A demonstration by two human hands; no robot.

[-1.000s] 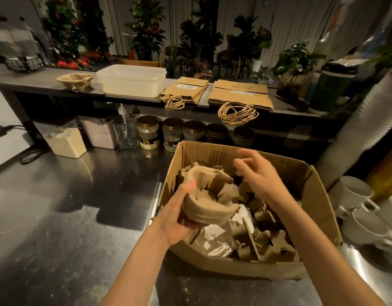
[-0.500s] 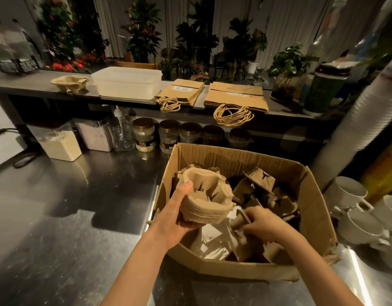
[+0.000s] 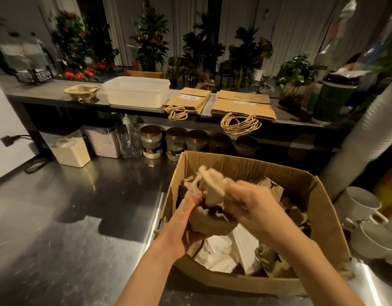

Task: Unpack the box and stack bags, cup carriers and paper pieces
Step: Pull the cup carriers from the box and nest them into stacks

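Note:
An open cardboard box [image 3: 329, 221] stands on the steel counter, holding several brown cup carriers and white paper pieces [image 3: 219, 252]. Over the box my left hand [image 3: 184, 226] grips a nested stack of cup carriers [image 3: 210, 224] from below. My right hand [image 3: 254, 208] holds one more carrier [image 3: 212, 184], blurred, right on top of that stack. On the raised shelf behind lie two piles of brown paper bags [image 3: 190, 100] [image 3: 246, 104] and a small pile of cup carriers [image 3: 82, 91].
A white plastic tub [image 3: 135, 91] sits on the shelf between carriers and bags. Jars [image 3: 151, 142], a pump bottle and powder containers line the counter's back. White mugs [image 3: 363, 208] crowd the right edge beside a tall sleeve of cups [image 3: 367, 133]. Bare steel counter [image 3: 69, 217] spreads left.
My right hand came up out of the box's lower right with a carrier and brought it onto the stack in my left hand. The left hand stayed in place.

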